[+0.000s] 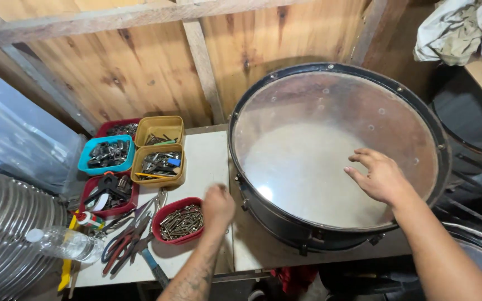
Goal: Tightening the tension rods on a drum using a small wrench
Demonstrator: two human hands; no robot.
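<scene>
The left hand point(218, 207) is seen curled shut beside a red tray of screws point(181, 222) on the white table point(207, 161), while the right hand point(379, 177) is laid, fingers spread, on the bass drum's clear head point(308, 150); parts trays point(157, 164) are ranged behind.

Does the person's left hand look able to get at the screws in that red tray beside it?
Probably yes. The left hand hangs closed right at the edge of the red tray of screws, which is open-topped with nothing across it. The right hand rests on the drum.
</scene>
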